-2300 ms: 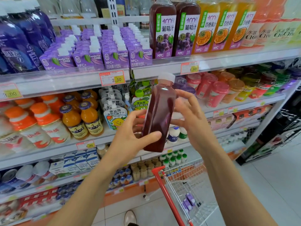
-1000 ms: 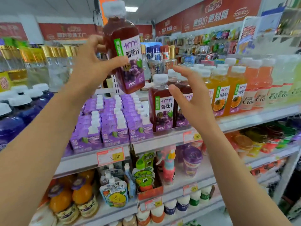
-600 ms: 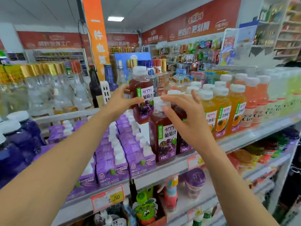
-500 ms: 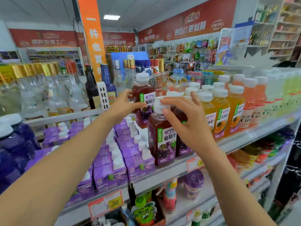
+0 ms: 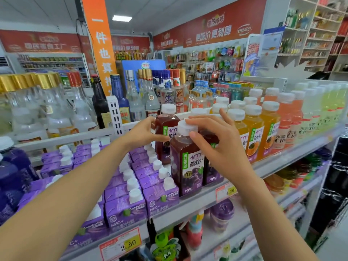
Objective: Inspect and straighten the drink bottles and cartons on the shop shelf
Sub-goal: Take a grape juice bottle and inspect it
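From my seat at the feed, the front grape juice bottle [image 5: 186, 167] stands upright at the front lip of the shelf [image 5: 195, 207], label facing me, just right of the purple cartons [image 5: 160, 196]. My right hand [image 5: 221, 149] is on it: the fingers [image 5: 199, 119] arch over its white cap [image 5: 185, 127] and the thumb presses in under the cap at the shoulder, so the top is pinched between them. Behind it and a little left is the rear grape juice bottle [image 5: 166, 132], upright with its label turned forward; my left hand [image 5: 142, 133] grips it at mid-height, thumb laid across the label and fingers wrapped round the far side. I cannot tell whether its base is down on the shelf, since the cartons and the front bottle hide it. A further dark bottle sits just right of the front one, mostly covered by my right palm. Beyond that runs a row of orange juice bottles [image 5: 253, 134] with white caps, then paler pink and yellow-green drinks. The cartons stand in neat files to the left, above a yellow price tag [image 5: 123, 243]. Past the shelf's back rail stand tall glass bottles [image 5: 56, 110].
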